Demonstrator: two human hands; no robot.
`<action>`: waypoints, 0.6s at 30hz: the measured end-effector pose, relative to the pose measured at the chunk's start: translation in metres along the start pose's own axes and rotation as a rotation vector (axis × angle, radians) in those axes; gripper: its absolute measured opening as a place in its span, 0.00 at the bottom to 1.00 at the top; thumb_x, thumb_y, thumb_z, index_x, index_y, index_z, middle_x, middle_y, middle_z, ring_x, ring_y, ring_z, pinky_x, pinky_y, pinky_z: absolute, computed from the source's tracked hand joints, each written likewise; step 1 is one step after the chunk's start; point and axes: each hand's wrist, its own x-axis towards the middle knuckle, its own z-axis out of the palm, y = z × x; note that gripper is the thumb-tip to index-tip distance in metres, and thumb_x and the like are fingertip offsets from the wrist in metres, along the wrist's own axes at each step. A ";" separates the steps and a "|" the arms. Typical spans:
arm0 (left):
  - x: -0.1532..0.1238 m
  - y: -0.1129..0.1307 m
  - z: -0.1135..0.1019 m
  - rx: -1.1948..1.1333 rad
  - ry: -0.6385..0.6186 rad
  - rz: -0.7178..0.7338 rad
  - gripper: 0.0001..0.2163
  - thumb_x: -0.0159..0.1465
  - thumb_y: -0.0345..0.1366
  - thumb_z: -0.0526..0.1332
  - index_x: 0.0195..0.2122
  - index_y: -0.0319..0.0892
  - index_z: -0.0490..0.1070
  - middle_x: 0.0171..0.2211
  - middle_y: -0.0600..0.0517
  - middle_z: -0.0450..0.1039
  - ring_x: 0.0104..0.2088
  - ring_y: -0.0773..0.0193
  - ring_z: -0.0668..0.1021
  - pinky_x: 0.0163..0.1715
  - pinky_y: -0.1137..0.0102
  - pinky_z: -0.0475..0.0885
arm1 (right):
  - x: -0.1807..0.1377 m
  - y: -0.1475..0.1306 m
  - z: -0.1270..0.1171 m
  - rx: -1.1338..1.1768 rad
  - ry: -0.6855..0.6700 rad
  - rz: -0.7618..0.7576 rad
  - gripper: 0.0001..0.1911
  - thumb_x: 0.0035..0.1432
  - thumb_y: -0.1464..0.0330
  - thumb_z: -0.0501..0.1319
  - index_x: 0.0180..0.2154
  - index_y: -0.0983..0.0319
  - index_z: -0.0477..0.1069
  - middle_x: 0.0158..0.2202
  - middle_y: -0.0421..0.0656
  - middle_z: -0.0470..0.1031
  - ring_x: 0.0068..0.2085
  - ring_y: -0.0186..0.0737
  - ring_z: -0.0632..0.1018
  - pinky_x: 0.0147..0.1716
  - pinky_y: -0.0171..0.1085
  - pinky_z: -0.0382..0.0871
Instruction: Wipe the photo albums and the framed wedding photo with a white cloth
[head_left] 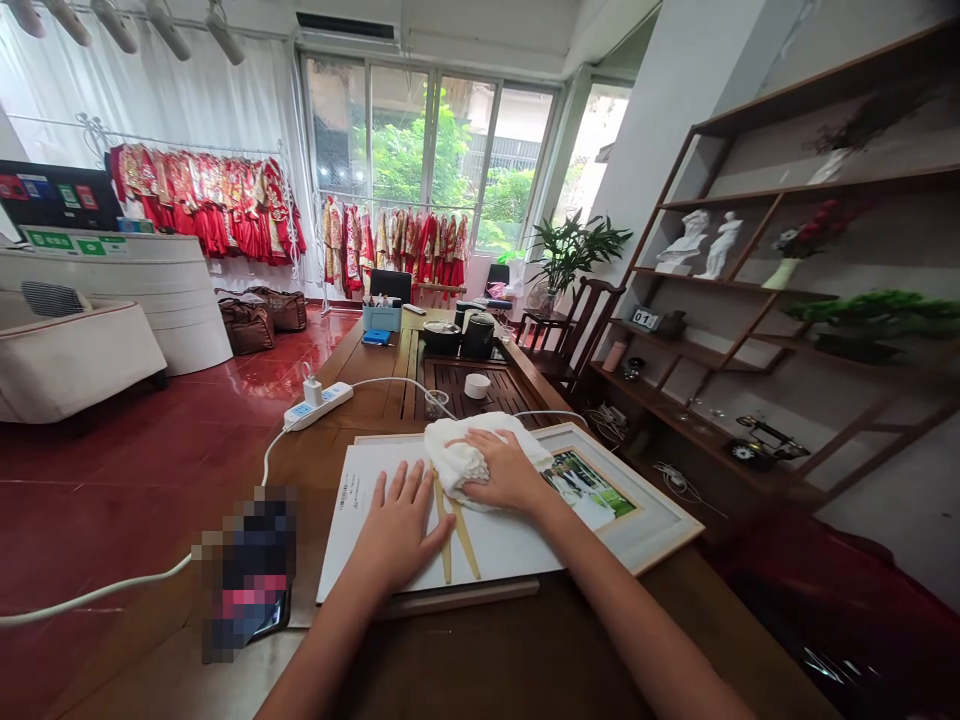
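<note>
Wiping seems in hand: the left hand [399, 535] lies flat, fingers spread, on the white board [421, 577]; the right hand [504, 472] covers a towel [452, 463] at the board's one o'clock, grip unclear. Further strokes call for a steady left palm.

I'm counting two hands [397, 528], one white cloth [447, 452], one power strip [319, 406], two white statues [684, 243], two brown bags [247, 327] and five spotlights [166, 30].

Wood table [379, 360]. On it: tea tray [450, 375]; power strip [321, 407] left of tray, blue box [382, 318] beyond-left, framed photo [671, 518] nearer.
</note>
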 end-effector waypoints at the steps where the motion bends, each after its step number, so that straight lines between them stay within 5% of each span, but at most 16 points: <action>1: 0.000 0.000 0.000 0.000 0.004 0.001 0.31 0.68 0.54 0.42 0.66 0.39 0.53 0.68 0.46 0.47 0.68 0.48 0.48 0.64 0.48 0.46 | 0.001 -0.001 0.000 0.004 -0.002 -0.011 0.32 0.51 0.57 0.61 0.58 0.52 0.63 0.59 0.42 0.69 0.62 0.51 0.63 0.60 0.53 0.46; 18: 0.000 -0.003 0.006 0.013 0.032 -0.004 0.32 0.68 0.55 0.41 0.65 0.39 0.54 0.68 0.46 0.48 0.68 0.50 0.49 0.64 0.49 0.47 | -0.023 0.032 -0.004 -0.021 0.040 0.070 0.32 0.49 0.58 0.63 0.57 0.55 0.65 0.58 0.48 0.69 0.61 0.53 0.65 0.58 0.54 0.51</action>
